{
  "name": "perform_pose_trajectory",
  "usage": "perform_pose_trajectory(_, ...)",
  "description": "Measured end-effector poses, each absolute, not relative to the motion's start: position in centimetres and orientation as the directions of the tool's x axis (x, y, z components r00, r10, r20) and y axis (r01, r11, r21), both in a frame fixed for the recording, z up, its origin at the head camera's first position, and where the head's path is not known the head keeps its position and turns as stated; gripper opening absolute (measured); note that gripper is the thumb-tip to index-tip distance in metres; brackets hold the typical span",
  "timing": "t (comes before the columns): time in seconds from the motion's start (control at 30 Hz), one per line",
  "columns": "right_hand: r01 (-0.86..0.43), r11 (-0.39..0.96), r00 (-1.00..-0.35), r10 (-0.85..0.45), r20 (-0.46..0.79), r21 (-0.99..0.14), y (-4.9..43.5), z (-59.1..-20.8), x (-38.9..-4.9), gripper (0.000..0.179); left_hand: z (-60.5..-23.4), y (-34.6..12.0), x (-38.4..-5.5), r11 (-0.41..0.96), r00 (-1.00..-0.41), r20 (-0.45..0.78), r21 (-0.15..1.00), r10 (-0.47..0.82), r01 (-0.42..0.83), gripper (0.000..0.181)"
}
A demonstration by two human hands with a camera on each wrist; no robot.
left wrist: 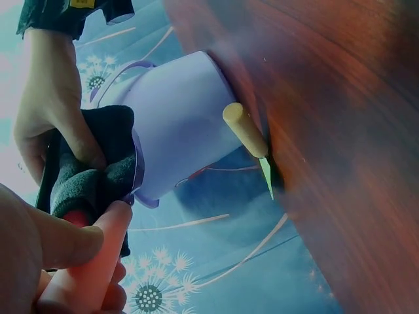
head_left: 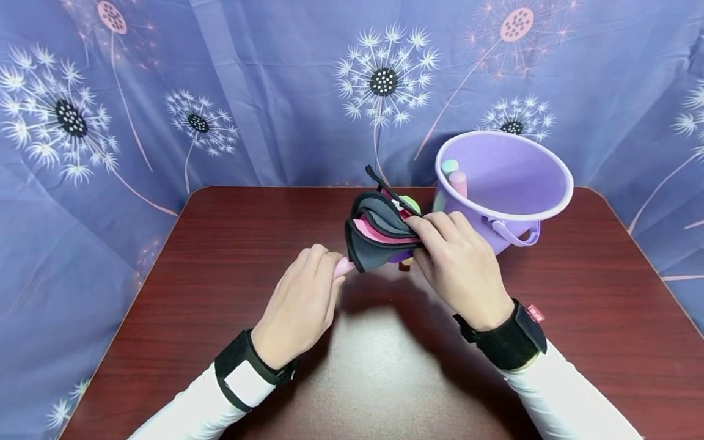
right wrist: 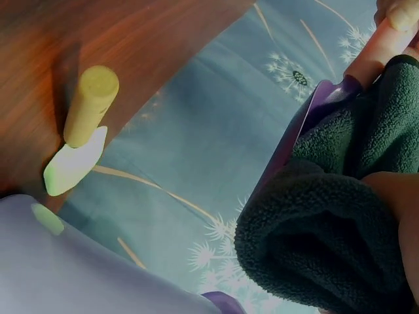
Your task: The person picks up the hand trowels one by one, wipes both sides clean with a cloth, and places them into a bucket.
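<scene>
My left hand (head_left: 302,299) grips a pink handle (left wrist: 88,278) with the thumb laid along it. This handle belongs to a purple trowel (right wrist: 317,108), whose blade is largely hidden behind cloth. In my right hand (head_left: 459,263) is a folded dark grey fleecy cloth (head_left: 379,235) with black edging and pink inner layers, held against the purple blade. The cloth hangs in the air above the table, left of the bucket. Behind it lies a second trowel with a wooden handle (right wrist: 93,104) and a light green blade (right wrist: 75,162).
A light purple bucket (head_left: 508,208) stands at the back right of the table, its carrying handle (head_left: 519,235) hanging in front. Inside, a mint-tipped piece (head_left: 450,167) and a pink handle end (head_left: 458,182) show. The reddish-brown table (head_left: 247,214) backs onto a blue dandelion-print curtain (head_left: 275,91).
</scene>
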State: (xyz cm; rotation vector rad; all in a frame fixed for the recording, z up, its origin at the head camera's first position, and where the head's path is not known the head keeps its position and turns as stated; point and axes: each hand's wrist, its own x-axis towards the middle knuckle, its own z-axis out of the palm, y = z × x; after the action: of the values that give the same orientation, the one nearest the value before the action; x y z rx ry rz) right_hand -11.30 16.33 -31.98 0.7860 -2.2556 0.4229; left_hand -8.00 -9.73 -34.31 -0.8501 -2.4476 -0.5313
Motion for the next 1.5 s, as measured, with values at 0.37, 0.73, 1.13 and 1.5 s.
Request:
perform_pose_trajectory(0.37,-0.620,0.780,-0.577,-0.385,0.720,-0.080,17.0,-31.6,-11.5,0.037,-34.2,-9.9,-7.8,0.732,-0.687,0.565,0.201,0.456,0.651,0.020)
perform_pose_trajectory(0.73,-0.601,0.794,-0.577,-0.354,0.736,-0.089,17.4,-31.2,-11.7,0.036,-34.1,-10.2,-7.8,0.726,-0.681,0.581,0.210,0.446,0.655,0.018)
perform_pose_trajectory(1.13,-0.573,0.816,-0.587,-0.339,0.735,-0.081,17.8,-30.8,-11.5,0.035,-33.9,-10.2,-7.8,0.732,-0.691,0.586,0.228,0.423,0.641,0.018)
perform_pose_trajectory(1.5,-0.632,0.774,-0.582,-0.443,0.682,-0.036,16.9,-31.1,-10.7,0.034,-33.9,-10.1,-7.8,0.728,-0.682,0.593,0.221,0.427,0.649,0.017)
